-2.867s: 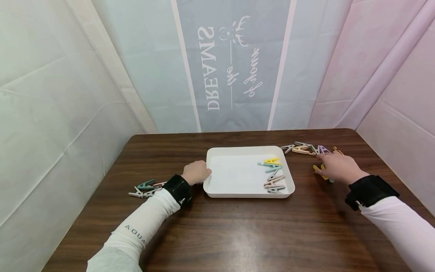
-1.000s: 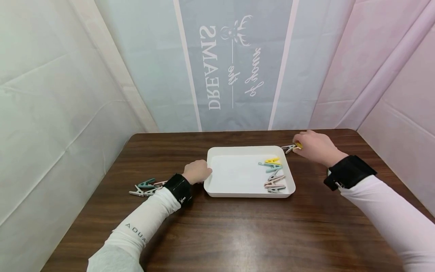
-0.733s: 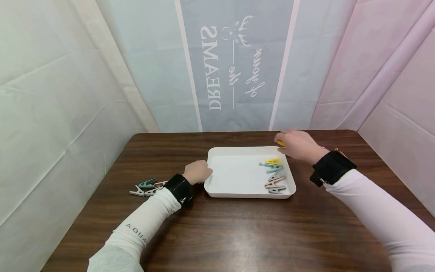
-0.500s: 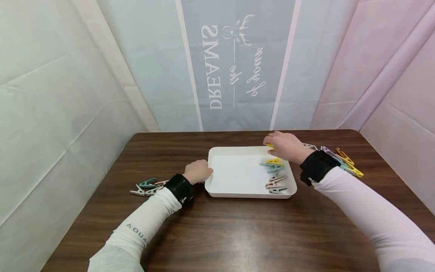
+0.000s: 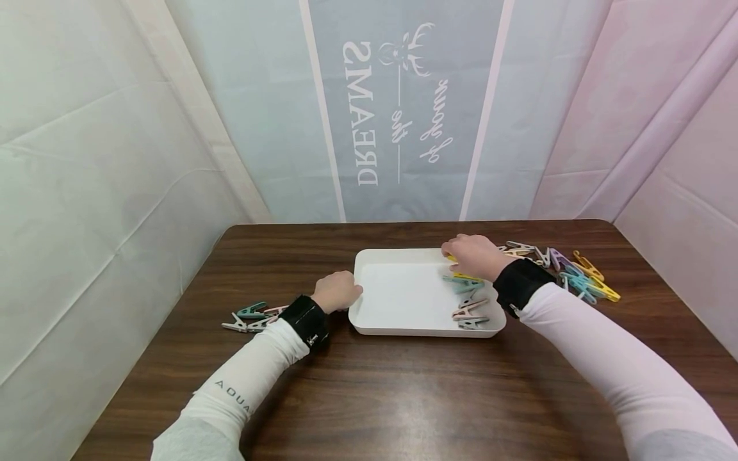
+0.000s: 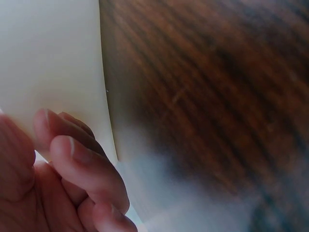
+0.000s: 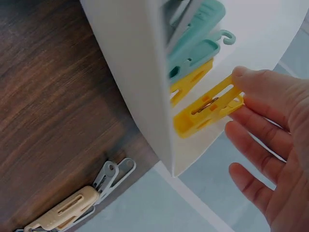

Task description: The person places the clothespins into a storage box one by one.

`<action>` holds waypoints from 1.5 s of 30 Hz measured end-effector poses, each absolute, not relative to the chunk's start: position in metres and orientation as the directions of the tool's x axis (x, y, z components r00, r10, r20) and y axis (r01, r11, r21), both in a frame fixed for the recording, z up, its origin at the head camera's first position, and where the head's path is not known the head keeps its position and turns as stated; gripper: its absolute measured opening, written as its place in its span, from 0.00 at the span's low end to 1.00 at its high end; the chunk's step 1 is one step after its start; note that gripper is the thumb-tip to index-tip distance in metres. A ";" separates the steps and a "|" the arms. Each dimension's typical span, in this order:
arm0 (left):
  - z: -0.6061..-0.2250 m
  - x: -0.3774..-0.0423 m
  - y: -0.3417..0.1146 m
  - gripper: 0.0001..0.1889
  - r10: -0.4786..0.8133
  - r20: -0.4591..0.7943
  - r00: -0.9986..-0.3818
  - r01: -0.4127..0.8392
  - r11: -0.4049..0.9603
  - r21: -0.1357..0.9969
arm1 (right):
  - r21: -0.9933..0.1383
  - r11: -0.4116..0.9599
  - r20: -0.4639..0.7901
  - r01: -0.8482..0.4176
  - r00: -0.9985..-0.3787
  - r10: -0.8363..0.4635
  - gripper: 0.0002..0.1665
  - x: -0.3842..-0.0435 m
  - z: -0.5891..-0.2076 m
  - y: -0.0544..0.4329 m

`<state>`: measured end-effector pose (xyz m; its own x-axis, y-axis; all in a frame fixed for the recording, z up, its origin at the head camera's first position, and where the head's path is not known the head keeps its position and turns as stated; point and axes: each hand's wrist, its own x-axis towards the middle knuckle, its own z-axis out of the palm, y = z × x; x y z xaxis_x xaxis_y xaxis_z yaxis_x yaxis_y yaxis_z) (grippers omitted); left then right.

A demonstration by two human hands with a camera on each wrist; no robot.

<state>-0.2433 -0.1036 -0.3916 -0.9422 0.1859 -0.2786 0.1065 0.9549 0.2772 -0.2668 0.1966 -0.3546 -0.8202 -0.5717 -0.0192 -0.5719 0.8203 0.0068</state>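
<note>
My left hand [image 5: 336,291] grips the left rim of a white tray [image 5: 398,288]; the left wrist view has its fingers [image 6: 79,162] curled at the tray's edge. Over the tray's far right corner, my right hand [image 5: 474,256] pinches one end of a yellow clothespin [image 7: 205,108] between thumb and fingertips. That clothespin lies just inside the tray wall, beside another yellow clothespin [image 7: 193,83]. Teal clothespins [image 7: 198,55] follow along the same wall. Nearer the front of the tray are pink [image 5: 469,309] and grey clothespins [image 5: 474,323].
Right of the tray, a loose pile holds purple [image 5: 557,258], blue [image 5: 576,282], yellow [image 5: 608,291] and beige clothespins [image 7: 70,208]. Several more, including a green clothespin [image 5: 252,310], lie left of the tray beside my left forearm. Fabric walls surround the brown table [image 5: 392,397].
My right hand has picked up a yellow clothespin from the pile on the right and carried it left, then lowered it into the tray's far right corner. My left hand stays on the rim.
</note>
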 end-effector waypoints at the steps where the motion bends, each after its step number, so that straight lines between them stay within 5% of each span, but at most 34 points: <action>1: -0.392 -0.243 -0.104 0.17 0.186 -0.278 -0.942 0.107 0.955 0.276 | 0.012 0.823 -0.024 -0.569 -0.822 -0.568 0.14 -0.267 -0.356 0.197; 27: -0.401 -0.242 -0.105 0.17 0.189 -0.276 -0.942 0.112 0.955 0.273 | 0.100 0.799 0.027 -0.593 -0.801 -0.598 0.12 -0.273 -0.380 0.206; 45: -0.392 -0.241 -0.104 0.17 0.213 -0.255 -0.943 0.137 0.949 0.284 | 0.060 0.828 0.019 -0.558 -0.828 -0.560 0.14 -0.266 -0.358 0.207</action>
